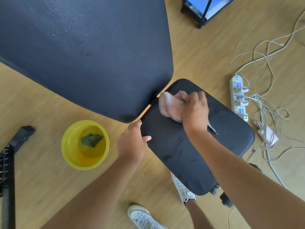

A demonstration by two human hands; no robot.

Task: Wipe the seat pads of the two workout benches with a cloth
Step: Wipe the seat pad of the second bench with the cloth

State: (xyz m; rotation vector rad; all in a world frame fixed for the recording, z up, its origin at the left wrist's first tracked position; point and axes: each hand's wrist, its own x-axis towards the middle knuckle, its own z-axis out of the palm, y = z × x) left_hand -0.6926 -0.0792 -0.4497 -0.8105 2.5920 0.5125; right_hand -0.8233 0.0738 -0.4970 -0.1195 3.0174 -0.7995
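Note:
A black seat pad of a workout bench fills the middle of the view, with damp streaks on it. My right hand presses a pink cloth with a grey stitched edge onto the pad's far end. My left hand grips the pad's left edge, thumb on top. The bench's large black back pad rises at the upper left, almost touching the seat pad.
A yellow basin of water with a green cloth in it stands on the wooden floor at the left. A white power strip with tangled cables lies at the right. My white shoes are below the seat. A black frame lies far left.

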